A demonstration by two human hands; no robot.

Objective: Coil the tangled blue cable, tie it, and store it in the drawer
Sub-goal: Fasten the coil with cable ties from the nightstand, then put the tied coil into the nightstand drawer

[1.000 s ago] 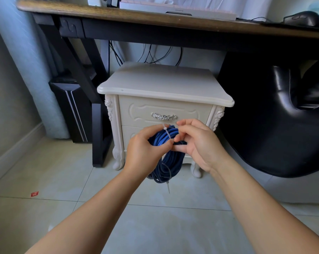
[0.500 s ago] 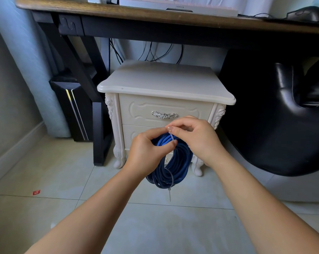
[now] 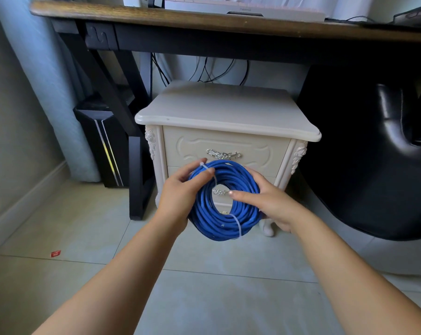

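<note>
Coil [image 3: 219, 226] before nightstand [image 3: 224, 105], 2 drawers [image 3: 192, 146] seemingly closed

Soft daylight; deep shadow under desk [image 3: 204, 20]; wide-angle edge distortion; sharp

From my station, the tiled floor [image 3: 59, 286] carries nearly everything I can see. A cream nightstand [image 3: 226, 110] stands on it on small curved feet, its top drawer [image 3: 226, 143] flush with the front. The wooden counter [image 3: 132, 15] spans the top of my view. One black leg [image 3: 135, 180] of it comes down onto the tiles just left of the nightstand. A black computer tower [image 3: 103, 151] stands beyond that leg, near the wall. A small red scrap [image 3: 55, 253] lies on the floor well to the left. A black leather seat [image 3: 374, 170] fills the right side. On the counter I make out a pale keyboard [image 3: 245, 9] and, far right, a dark mouse [image 3: 415, 16].
</note>
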